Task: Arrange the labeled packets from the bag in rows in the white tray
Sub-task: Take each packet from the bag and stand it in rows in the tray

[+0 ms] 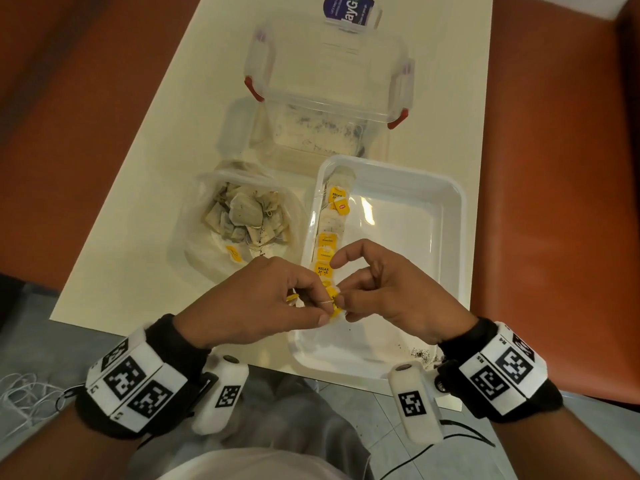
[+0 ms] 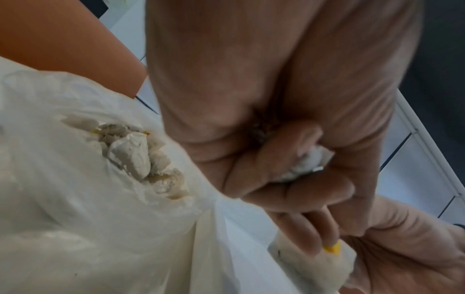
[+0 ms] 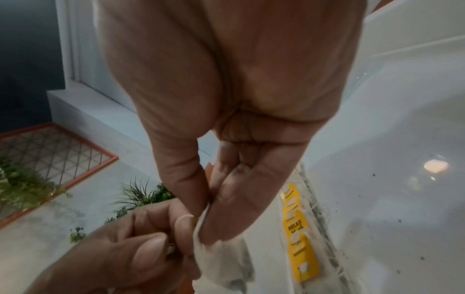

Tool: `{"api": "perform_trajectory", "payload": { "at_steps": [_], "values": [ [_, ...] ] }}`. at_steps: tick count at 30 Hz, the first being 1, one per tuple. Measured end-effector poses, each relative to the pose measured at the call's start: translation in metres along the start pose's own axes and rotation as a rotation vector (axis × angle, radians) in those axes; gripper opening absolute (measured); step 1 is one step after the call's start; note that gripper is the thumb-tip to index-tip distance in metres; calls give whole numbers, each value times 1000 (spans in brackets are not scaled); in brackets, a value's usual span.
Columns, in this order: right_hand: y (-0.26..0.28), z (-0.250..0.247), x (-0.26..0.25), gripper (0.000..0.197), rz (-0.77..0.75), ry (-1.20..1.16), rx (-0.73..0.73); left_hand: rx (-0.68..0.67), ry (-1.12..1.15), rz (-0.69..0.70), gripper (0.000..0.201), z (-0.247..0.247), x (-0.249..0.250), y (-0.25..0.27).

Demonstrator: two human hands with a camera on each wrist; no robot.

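Both wrists, strapped with black-and-white marker bands, frame the scene as the left hand (image 1: 256,299) and right hand (image 1: 391,299) meet over the near left corner of the white tray (image 1: 446,202), each pinching the same tea packet (image 1: 334,303), a pale pouch with a yellow label and a loop of string. In the right wrist view the right thumb and forefinger close on the packet's top edge while the left fingers (image 3: 161,244) hold it from the other side; the right index finger in the head view sticks out, curled above the row. Along the tray's left wall lies one row of packets (image 1: 329,237), their yellow labels running from the far corner down to the hands; the remainder of the tray floor, to the right of that row, is bare white plastic with dark specks near the near right corner. Just left of the tray sits the clear plastic bag (image 1: 242,216), its mouth open and a heap of packets inside, one yellow label showing near its near edge. Beyond the tray's far edge stands a clear lidded container (image 1: 329,84) with red clips, and past that a purple-and-white pack (image 1: 349,10). All rest on a cream table (image 1: 166,133), the tray's near rim lying close to the table's near edge.
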State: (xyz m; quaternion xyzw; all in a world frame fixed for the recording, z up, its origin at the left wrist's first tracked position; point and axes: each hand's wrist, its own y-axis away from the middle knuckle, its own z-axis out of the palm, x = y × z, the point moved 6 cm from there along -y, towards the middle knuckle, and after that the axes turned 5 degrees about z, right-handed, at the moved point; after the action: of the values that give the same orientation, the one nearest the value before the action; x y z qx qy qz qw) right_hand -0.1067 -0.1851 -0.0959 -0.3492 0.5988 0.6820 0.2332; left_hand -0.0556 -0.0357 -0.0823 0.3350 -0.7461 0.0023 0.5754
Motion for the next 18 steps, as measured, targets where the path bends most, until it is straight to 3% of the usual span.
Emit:
{"api": "perform_trajectory", "payload": {
  "at_steps": [12,18],
  "values": [
    [-15,-4,-5,25,-65,345,172,195,200,-83,28,-17,-10,12],
    [-32,23,5,18,56,923,-55,398,410,-166,9,-35,-25,17]
  ]
}}
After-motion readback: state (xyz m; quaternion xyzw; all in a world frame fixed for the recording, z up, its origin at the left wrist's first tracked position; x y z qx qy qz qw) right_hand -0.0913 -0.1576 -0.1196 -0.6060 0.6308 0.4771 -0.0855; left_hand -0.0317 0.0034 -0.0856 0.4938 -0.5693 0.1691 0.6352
